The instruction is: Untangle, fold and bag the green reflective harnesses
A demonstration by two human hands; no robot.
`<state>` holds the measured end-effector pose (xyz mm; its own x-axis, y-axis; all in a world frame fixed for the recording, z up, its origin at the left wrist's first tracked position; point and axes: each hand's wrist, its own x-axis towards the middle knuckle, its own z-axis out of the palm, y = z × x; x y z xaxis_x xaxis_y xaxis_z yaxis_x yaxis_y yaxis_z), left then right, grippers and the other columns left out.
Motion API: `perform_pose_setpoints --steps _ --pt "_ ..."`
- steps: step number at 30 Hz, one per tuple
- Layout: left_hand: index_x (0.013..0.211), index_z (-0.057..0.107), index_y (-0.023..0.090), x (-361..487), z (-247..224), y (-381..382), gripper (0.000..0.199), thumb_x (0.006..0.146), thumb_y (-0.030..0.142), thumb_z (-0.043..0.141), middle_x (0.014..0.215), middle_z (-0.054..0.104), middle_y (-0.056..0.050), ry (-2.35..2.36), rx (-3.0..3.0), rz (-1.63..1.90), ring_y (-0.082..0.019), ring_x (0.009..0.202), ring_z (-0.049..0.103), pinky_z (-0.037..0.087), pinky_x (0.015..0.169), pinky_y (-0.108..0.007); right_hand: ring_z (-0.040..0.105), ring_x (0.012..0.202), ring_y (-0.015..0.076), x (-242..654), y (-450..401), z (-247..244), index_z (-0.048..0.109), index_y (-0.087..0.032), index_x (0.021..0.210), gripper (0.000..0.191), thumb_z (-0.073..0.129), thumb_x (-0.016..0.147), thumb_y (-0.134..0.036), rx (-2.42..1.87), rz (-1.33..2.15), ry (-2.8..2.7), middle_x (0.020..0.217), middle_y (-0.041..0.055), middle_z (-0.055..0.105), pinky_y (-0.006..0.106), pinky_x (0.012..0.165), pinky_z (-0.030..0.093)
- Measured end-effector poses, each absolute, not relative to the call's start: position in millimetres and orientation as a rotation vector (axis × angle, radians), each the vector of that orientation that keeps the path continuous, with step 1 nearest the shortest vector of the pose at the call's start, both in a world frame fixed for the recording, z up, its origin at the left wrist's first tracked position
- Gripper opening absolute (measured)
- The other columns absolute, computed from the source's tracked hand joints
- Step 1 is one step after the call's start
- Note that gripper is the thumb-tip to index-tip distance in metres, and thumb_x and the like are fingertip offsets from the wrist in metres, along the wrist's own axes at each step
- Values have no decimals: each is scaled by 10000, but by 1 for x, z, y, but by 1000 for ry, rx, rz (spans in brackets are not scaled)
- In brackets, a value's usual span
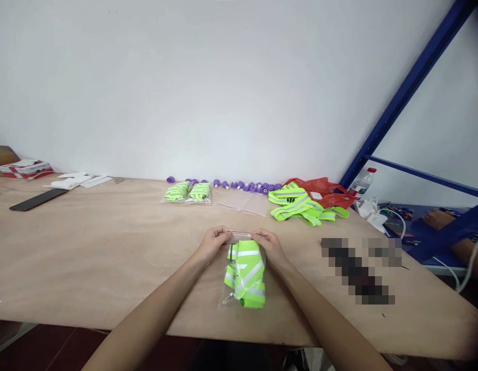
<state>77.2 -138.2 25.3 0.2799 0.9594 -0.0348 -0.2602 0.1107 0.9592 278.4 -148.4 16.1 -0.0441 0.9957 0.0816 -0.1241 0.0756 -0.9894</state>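
A clear zip bag with a folded neon-green reflective strap inside lies near the table's front edge. My left hand pinches the left end of the bag's red-lined top edge. At the right end of that edge, my right hand is closed on the bag too. Beyond my hands are flat transparent bags. Two filled bags sit at the back, left of them. A loose pile of green reflective straps lies to the back right, by a red plastic bag.
Several purple rollers line the wall. A dark flat bar, white papers and a red-white box lie left. A bottle stands by the blue frame; another person's hand is at far right.
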Motion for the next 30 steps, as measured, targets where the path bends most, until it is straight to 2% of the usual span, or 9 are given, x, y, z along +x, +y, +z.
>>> perform_pose_setpoints --steps 5,13,17,20,30 --pt "662 579 164 76 22 -136 376 642 443 829 636 619 5 876 1093 1065 -96 551 529 372 516 -200 510 647 160 278 -148 16 660 -197 684 318 800 640 -479 -1035 1262 -1176 666 -5 607 268 612 406" --pt "735 596 160 68 29 -134 440 639 516 836 766 672 -45 851 1037 973 -154 690 659 521 623 -243 524 640 163 279 -148 15 665 -200 670 318 811 636 -480 -1015 1275 -1162 664 -4 627 276 616 406" --pt "668 578 158 66 30 -131 496 570 545 872 656 623 -6 867 1041 1019 -128 620 628 531 622 -245 526 633 163 280 -144 10 657 -200 654 314 818 631 -469 -1003 1262 -1122 656 -5 629 276 610 399" --pt "674 608 157 66 29 -130 499 553 560 876 646 627 -1 880 1069 1041 -133 639 631 536 646 -250 528 628 160 281 -142 7 658 -201 653 298 812 637 -456 -987 1255 -1111 652 -10 628 277 617 397" --pt "700 652 149 63 23 -127 465 601 556 854 667 635 -1 908 1160 1026 -120 633 602 524 647 -237 528 624 149 279 -143 8 676 -193 675 255 798 643 -415 -965 1281 -1094 658 -13 631 267 619 396"
